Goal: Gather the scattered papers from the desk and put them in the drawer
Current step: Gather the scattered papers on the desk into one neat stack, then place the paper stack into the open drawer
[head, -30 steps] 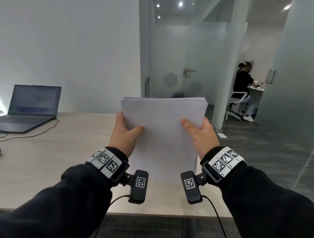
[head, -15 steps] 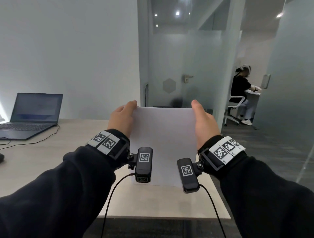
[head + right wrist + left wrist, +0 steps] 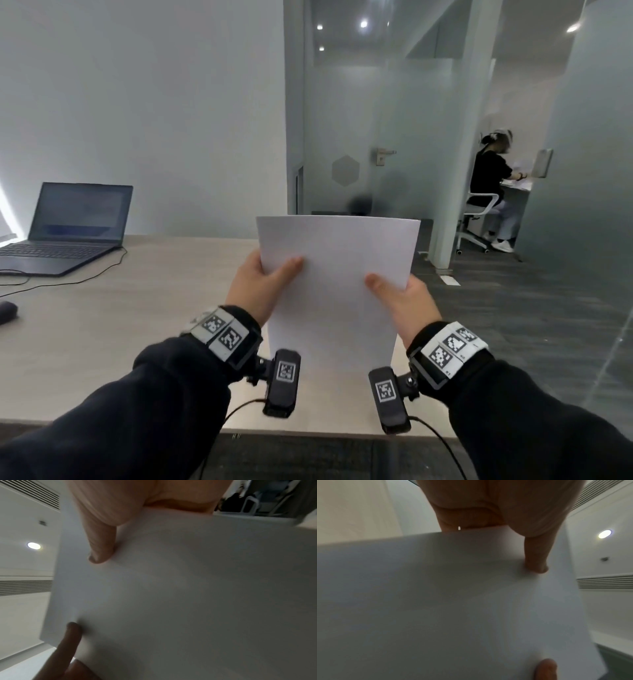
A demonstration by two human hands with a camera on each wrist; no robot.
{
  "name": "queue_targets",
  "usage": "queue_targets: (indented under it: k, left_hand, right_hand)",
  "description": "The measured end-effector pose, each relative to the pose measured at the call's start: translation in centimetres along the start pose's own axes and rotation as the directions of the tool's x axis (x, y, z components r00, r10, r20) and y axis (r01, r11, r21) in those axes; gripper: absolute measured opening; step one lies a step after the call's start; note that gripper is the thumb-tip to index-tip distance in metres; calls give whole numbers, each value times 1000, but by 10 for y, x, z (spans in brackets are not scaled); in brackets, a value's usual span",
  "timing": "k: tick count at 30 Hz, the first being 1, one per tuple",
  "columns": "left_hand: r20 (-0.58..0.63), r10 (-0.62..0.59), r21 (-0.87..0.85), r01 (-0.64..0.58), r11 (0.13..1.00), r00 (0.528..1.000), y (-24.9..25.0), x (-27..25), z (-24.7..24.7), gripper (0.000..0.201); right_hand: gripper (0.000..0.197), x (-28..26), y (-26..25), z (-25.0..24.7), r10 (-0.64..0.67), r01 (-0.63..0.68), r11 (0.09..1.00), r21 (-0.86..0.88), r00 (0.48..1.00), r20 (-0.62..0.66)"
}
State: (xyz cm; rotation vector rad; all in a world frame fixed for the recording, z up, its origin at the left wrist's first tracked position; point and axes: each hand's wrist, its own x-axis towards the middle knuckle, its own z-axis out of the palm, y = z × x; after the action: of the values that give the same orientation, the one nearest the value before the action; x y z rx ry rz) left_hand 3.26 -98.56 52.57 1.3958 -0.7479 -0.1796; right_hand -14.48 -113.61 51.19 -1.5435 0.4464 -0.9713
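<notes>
A squared-up stack of white papers (image 3: 337, 274) stands upright above the desk (image 3: 102, 325), held by both hands. My left hand (image 3: 263, 284) grips its left edge, thumb on the near face and fingers hidden behind. My right hand (image 3: 400, 301) grips the right edge the same way. In the left wrist view the papers (image 3: 453, 601) fill the frame with my left thumb (image 3: 537, 561) pressed on them. The right wrist view shows the papers (image 3: 188, 595) under my right thumb (image 3: 99, 547). No drawer is in view.
An open dark laptop (image 3: 68, 226) sits at the desk's far left with a cable (image 3: 68, 281) trailing from it, and a dark mouse (image 3: 7, 311) lies at the left edge. A person sits at another desk (image 3: 489, 178) beyond frosted glass partitions (image 3: 376, 137).
The sheets, fanned unevenly a second ago, now form one even stack. My hands went up to the top corners, then slid back down to the side edges with thumbs on the front.
</notes>
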Motion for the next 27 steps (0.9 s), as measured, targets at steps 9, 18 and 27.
queue_targets:
  k: [9, 18, 27]
  left_hand:
    - [21, -115, -51, 116, 992, 993, -57, -33, -4, 19]
    - [91, -268, 180, 249, 952, 959, -84, -78, -26, 19]
    - [-73, -435, -155, 421, 894, 897, -46, -161, -128, 28]
  right_hand:
    - [20, -19, 25, 1, 141, -141, 989, 33, 990, -5]
    - [11, -61, 47, 9, 218, -217, 975, -41, 975, 32]
    - [20, -96, 37, 90, 247, -244, 969, -49, 923, 294]
